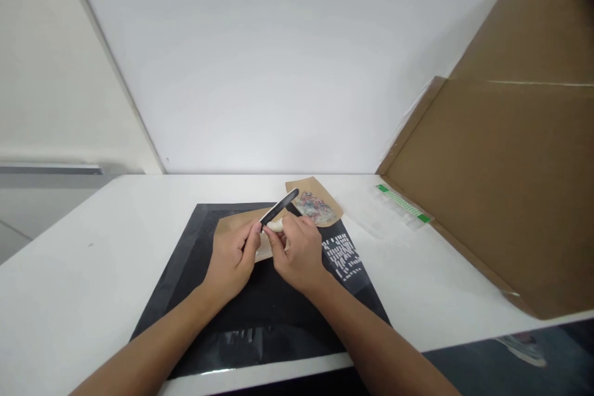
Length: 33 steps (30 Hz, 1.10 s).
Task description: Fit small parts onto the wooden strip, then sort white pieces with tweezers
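Observation:
Over the black sheet, my left hand (236, 255) is closed around the lower end of a black nail file (281, 206) with a pale edge. The file slants up to the right, its rounded far end free. My right hand (297, 250) pinches a small whitish piece (275, 224) between thumb and fingers, close beside the file; whether the two touch I cannot tell. Fingers hide part of the piece. Below both hands lies a brown kraft paper packet (234, 221), partly covered by them.
A second brown packet (318, 201) with a clear window shows small colourful items. Tiny white pieces (342, 255) lie on the right of the black sheet (278, 315). Farther right are a clear plastic bag with a green label (403, 203) and a large open cardboard piece (505, 185).

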{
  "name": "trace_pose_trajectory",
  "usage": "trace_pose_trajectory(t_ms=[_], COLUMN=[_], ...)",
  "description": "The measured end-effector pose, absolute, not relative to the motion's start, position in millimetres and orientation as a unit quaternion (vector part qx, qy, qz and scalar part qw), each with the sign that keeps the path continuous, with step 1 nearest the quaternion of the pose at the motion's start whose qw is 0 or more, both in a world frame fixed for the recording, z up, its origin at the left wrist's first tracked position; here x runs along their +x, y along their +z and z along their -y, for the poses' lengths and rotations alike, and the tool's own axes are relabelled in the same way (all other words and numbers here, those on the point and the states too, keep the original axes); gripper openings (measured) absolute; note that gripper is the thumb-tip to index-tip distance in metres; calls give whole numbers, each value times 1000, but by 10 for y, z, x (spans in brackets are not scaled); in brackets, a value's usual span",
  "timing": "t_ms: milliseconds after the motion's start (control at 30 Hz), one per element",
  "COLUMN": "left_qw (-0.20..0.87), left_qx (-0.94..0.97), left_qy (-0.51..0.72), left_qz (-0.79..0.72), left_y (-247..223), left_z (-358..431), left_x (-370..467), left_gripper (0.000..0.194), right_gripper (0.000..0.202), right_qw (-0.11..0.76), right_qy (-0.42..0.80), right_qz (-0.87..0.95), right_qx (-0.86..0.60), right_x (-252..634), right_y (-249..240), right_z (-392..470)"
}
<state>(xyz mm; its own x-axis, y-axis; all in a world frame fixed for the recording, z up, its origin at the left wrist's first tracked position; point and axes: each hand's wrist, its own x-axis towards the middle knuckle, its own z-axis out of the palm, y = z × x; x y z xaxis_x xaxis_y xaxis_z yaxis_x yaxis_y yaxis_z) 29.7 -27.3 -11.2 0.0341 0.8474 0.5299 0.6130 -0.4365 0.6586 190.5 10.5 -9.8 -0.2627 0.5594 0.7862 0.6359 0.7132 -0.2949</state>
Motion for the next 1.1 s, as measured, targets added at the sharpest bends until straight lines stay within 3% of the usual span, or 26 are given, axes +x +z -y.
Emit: trace_pose_trajectory(t_ms=[1100], left_qw=[12], left_qx=[740], left_qy=[458], left_qz=[-493], left_y=[-141], left_z=[247], left_x=[248], left_gripper=[35], right_gripper=[30], right_qw=[477], right_qy=[-51], right_qz=[778], right_qx=[-406], right_x=[1924], right_y=[-69], right_z=[-137])
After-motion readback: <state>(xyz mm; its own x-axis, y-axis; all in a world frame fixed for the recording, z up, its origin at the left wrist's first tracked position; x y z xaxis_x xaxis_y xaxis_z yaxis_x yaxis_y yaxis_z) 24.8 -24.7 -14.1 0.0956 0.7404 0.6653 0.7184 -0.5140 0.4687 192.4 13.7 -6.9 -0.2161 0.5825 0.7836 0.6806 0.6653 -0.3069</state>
